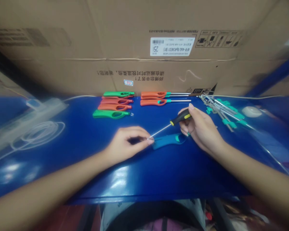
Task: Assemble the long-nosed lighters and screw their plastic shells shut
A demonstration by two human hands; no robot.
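My right hand (199,126) grips a screwdriver (180,117) by its black and yellow handle. The metal shaft slants down to the left, and its tip meets the pinched thumb and forefinger of my left hand (130,141). Whatever small piece those fingertips hold at the tip is too small to make out. Beneath the screwdriver, a blue gas lighter (167,141) with a green trigger lies on the blue table; its handle end is by my left fingertips, and my right hand covers its other end.
Several green and red lighter bodies (113,114) lie at the back left. Orange lighters with metal tubes (156,102) lie beside them. Loose metal tubes with green parts (225,112) are heaped at right, near a white rounded object (252,111). A cardboard wall (86,77) closes the back; a white cable (42,133) coils left.
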